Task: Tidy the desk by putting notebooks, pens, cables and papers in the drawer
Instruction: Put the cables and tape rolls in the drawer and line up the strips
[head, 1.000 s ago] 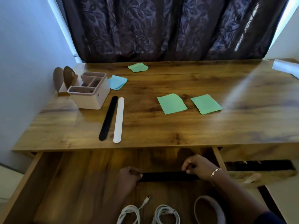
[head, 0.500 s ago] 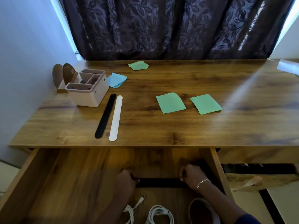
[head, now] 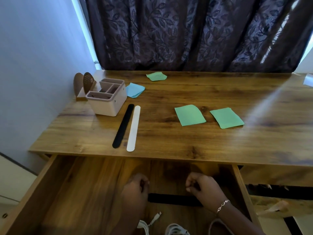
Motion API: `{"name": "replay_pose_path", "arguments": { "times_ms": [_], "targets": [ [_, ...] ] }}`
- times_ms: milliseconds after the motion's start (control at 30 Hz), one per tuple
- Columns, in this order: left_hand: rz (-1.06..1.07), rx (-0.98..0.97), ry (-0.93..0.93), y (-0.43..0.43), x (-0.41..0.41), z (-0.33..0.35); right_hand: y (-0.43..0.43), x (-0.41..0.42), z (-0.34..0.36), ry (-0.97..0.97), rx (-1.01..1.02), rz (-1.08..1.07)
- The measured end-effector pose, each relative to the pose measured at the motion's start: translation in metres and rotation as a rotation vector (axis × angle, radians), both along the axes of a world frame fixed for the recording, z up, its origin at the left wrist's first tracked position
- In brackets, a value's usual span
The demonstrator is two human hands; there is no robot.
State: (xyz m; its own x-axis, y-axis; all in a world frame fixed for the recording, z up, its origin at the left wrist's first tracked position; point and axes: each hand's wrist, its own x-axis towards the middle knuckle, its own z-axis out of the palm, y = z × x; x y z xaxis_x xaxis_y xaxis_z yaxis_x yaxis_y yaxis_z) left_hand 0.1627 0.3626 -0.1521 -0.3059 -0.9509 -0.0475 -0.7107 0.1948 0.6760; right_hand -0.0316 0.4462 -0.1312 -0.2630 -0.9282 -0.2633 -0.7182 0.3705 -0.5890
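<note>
Half a second ago you were pinching the two ends of the black strip [head: 174, 200]. Now it lies flat on the floor of the open drawer [head: 81, 192] and your fingers have come up off it. I take that as the strip being delivered, so this item is done.

Your right hand [head: 205, 189] sits just above the strip's right end, fingers curled in against the thumb with nothing between them. Your left hand [head: 135, 190] is also curled, but it covers the strip's left end, so I cannot tell whether it grips it or has let go. The strip runs crosswise between your hands, slightly nearer you than your fingertips. The white cables [head: 153, 218] lie in the drawer nearer you than that.

Plenty is left on the desk [head: 169, 146]. A second black strip [head: 123, 126] and a white strip [head: 133, 128] lie side by side beside the organiser [head: 108, 106]. Two green papers [head: 189, 115] lie mid-desk, a third lies near the curtain, and a blue paper [head: 135, 89] lies just behind the organiser. All are well apart from both hands, so your next reach is probably forward over the desk edge.
</note>
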Motion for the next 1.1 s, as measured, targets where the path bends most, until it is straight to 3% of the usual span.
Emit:
{"name": "replay_pose_path", "arguments": {
  "times_ms": [167,367,467,633,733,900,1100],
  "targets": [
    [0.029,-0.176,0.163,-0.024,0.012,0.031,-0.042,0.038,0.038,-0.113,-0.165,-0.023],
    [0.135,-0.253,0.167,-0.083,0.021,0.048,-0.112,0.072,0.058,-0.199,-0.284,-0.099],
    [0.190,-0.199,0.099,-0.113,0.025,0.054,-0.143,0.084,0.057,-0.242,-0.295,-0.178],
    [0.152,-0.132,-0.179,-0.138,0.018,0.061,-0.166,0.100,0.048,-0.292,-0.282,-0.193],
    [0.156,-0.092,-0.219,-0.144,0.015,0.061,-0.169,0.105,0.044,-0.294,-0.252,-0.209],
    [0.142,-0.109,-0.142,-0.146,0.018,0.056,-0.171,0.104,0.047,-0.323,-0.235,-0.240],
    [0.144,-0.171,0.101,-0.134,0.034,0.062,-0.165,0.092,0.065,-0.728,-0.271,-0.502]
  ]
}}
